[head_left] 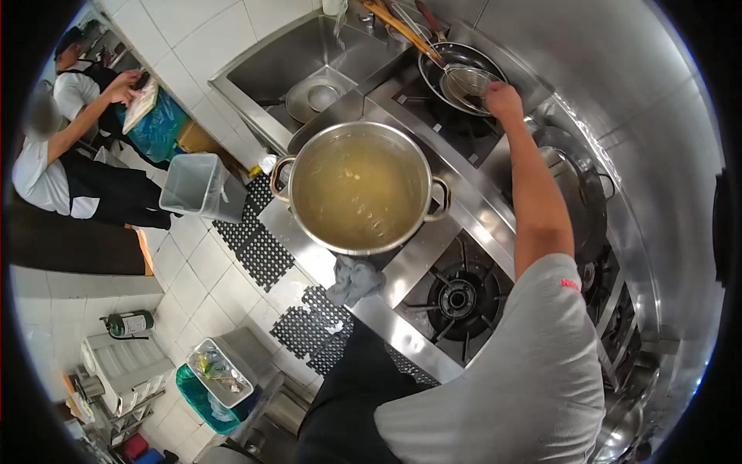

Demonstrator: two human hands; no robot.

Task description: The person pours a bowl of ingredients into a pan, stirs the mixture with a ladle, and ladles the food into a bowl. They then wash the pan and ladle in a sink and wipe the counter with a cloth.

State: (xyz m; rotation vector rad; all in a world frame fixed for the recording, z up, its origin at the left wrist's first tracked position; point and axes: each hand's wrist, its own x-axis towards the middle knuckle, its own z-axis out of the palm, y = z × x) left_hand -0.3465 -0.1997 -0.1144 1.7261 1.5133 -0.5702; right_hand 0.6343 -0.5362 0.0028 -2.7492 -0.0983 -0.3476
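Observation:
My right hand [502,100] reaches to the back of the stove, its fingers closed beside a wire strainer [466,83] that lies over a dark frying pan [440,56]. What exactly the fingers grip is hard to make out. A large two-handled steel pot [362,188] full of cloudy yellowish liquid stands near the stove's front edge. Below the pot hangs a grey cloth [355,281]. Wooden-handled utensils [398,25] rest across the pan's far side. My left hand does not show.
A sink [309,58] with running water and a pan [313,97] lies beyond the pot. A bare burner [457,298] is nearer me. Two people [77,155] stand at the left, by a grey bin [202,185]. Black mats [259,240] cover part of the floor.

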